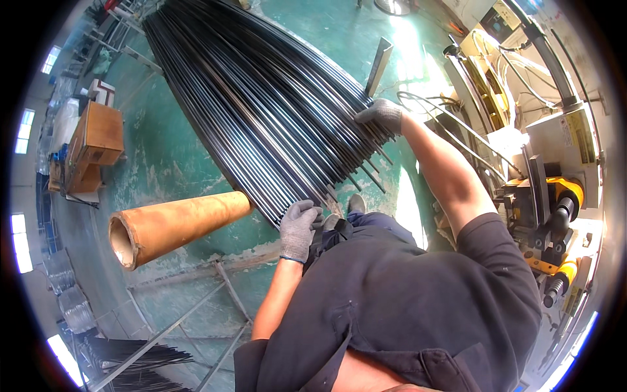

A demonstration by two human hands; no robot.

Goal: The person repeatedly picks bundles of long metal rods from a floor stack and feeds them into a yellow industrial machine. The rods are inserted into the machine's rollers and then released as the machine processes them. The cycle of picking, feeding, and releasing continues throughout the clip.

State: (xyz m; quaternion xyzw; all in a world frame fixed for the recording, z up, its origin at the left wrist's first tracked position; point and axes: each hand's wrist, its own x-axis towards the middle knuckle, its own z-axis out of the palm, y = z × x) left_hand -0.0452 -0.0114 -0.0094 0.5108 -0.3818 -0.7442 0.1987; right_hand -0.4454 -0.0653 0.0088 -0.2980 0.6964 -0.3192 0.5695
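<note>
We see a big heap of long, dark rods (255, 98) side by side, their near ends almost at our shoes (356, 204). What carries them is mostly hidden, but a metal post (379, 68) stands at its right edge. There our right hand (380, 114), in a gray glove, lies over the outer rods; we cannot tell if it grips one. Our left hand (299, 225) is at the near left corner, by the rod ends, fingers bent in; we cannot see if it pinches anything. A fat brown tube (183, 225) pokes out past the left edge.

Some rods stick out more at the near right corner, so one could jab us if we step in. If we pull one hard, others might slide too and drop on our feet, because they look loose. Fingers could get squashed between rods and post.
</note>
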